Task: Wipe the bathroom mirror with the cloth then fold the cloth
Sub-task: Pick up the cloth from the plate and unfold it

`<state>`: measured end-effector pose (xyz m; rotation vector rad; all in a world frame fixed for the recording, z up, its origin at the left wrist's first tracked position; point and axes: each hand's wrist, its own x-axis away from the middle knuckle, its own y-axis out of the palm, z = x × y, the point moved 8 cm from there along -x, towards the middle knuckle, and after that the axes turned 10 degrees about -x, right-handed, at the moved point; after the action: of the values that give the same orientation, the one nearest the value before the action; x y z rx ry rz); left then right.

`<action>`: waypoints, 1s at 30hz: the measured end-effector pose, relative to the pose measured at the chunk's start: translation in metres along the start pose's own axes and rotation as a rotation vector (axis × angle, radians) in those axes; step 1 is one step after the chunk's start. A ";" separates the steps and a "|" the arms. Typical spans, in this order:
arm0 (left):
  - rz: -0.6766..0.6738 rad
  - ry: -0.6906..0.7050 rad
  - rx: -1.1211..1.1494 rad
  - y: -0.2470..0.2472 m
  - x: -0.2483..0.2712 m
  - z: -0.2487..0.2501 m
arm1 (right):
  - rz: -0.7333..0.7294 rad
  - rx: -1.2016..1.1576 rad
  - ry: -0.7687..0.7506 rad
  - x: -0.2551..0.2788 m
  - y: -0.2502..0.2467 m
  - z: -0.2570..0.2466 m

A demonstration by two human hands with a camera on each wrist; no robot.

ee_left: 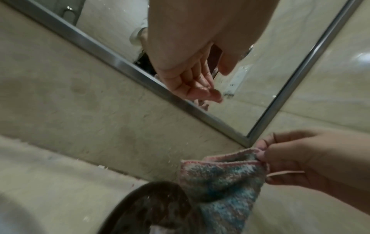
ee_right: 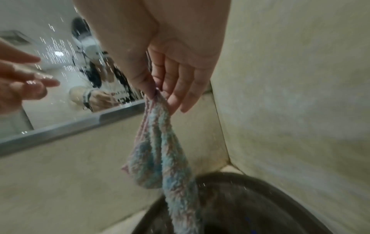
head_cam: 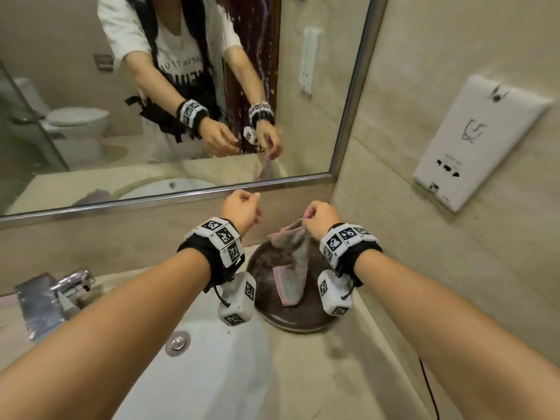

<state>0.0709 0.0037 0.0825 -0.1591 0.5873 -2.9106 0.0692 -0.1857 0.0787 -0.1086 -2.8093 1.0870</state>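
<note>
Above round dark tray (head_cam: 291,324), right grip (head_cam: 321,216) pinching fluffy cloth (head_cam: 292,262), left grip (head_cam: 242,209) loosely spread, empty

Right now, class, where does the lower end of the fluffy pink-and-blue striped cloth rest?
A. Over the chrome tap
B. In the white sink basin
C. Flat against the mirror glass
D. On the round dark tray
D: pinched at its top by the right hand, the fluffy pink-and-blue striped cloth hangs down onto the round dark tray.
</note>
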 end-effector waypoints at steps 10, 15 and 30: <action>-0.217 0.349 -0.292 -0.032 0.035 0.121 | 0.076 -0.012 -0.391 0.041 -0.090 -0.158; -0.254 0.430 -0.284 -0.056 0.055 0.156 | 0.084 0.008 -0.543 0.070 -0.115 -0.221; -0.121 0.544 -0.208 -0.125 0.069 0.205 | 0.071 -0.227 -0.656 0.087 -0.144 -0.289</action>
<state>0.0134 0.0276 0.3241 0.6115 0.9880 -2.9964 0.0219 -0.0903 0.3955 0.1607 -3.5315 0.9413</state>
